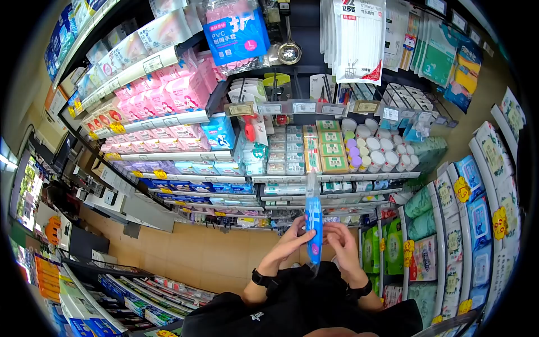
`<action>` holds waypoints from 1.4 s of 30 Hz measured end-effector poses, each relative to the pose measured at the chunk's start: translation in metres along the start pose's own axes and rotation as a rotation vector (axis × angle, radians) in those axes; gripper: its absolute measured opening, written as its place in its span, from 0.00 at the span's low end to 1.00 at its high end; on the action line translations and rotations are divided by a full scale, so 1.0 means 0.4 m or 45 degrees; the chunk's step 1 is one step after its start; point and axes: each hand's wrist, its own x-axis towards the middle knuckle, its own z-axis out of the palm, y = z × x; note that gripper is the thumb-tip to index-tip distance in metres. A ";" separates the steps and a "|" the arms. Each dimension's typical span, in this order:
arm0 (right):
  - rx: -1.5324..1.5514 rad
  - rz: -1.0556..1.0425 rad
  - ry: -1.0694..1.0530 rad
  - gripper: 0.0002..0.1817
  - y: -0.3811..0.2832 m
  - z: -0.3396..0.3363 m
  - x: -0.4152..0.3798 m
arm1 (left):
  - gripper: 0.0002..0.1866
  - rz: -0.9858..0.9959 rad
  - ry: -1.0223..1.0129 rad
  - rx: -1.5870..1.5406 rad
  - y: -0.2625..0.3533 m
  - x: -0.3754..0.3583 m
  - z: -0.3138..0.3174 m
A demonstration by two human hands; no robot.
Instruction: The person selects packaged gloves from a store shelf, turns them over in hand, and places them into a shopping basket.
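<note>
A blue plastic package (314, 227) is held upright and nearly edge-on in front of my body, with clear wrapping at its top and bottom. My left hand (289, 241) grips its left side, the thumb lying across it. On the package's right side is my right hand (342, 247), its fingers bent and apart near the package; whether they touch it is hard to tell. Both wrists wear black bands. Above hangs a similar blue and pink pack of PVC gloves (236, 36) on the rack.
Shelves ahead hold pink packs (188, 92), white-lidded containers (386, 144) and boxes. Straw packs (359, 39) and a metal ladle (289, 53) hang above. Shelves of wipes (480, 222) stand close on the right. A low rack (151, 295) is at lower left, beside tiled floor (224, 253).
</note>
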 end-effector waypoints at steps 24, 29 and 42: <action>0.004 -0.045 0.464 0.15 -0.008 -0.173 -0.162 | 0.20 0.142 0.052 -0.076 0.053 -0.043 0.143; 0.052 -0.169 0.538 0.19 -0.057 -0.223 -0.279 | 0.16 0.099 -0.031 -0.084 0.029 -0.014 0.247; 0.017 -0.272 0.837 0.20 -0.103 -0.391 -0.691 | 0.14 -0.025 -0.403 -0.099 -0.115 -0.028 0.602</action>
